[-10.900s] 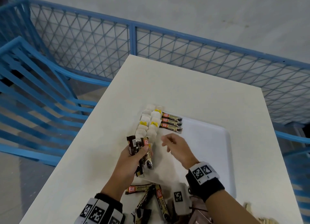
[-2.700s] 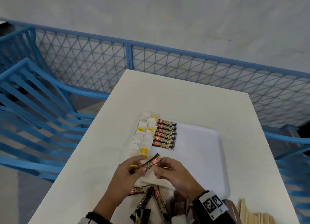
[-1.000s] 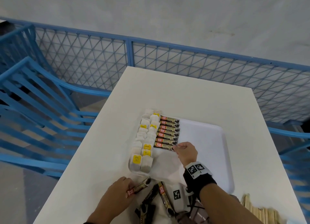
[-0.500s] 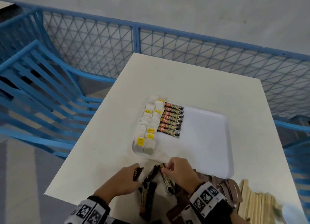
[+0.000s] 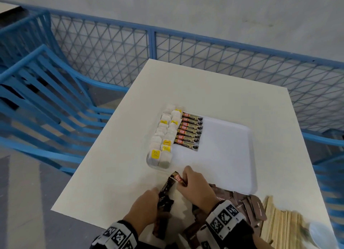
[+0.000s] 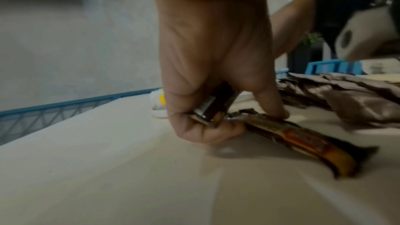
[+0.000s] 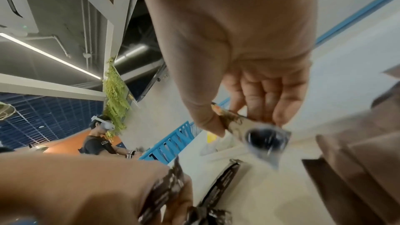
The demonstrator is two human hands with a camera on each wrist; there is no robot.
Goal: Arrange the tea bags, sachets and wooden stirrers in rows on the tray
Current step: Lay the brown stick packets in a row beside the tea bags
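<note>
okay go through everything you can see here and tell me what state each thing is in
Tea bags: two rows on tray.
Coffee sticks: seven, rowed on tray.
Tray: right part bare.
Left hand: grips sticks.
Right hand: pinches one stick.
Brown sachets: heaped off tray.
Wooden stirrers: piled off tray.

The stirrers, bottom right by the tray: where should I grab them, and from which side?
Judging by the head view, take the stirrers across the middle of the bundle, from above. They lie flat on the table, side by side, long axis running away from you, so pinching across the width gathers several together.
</note>
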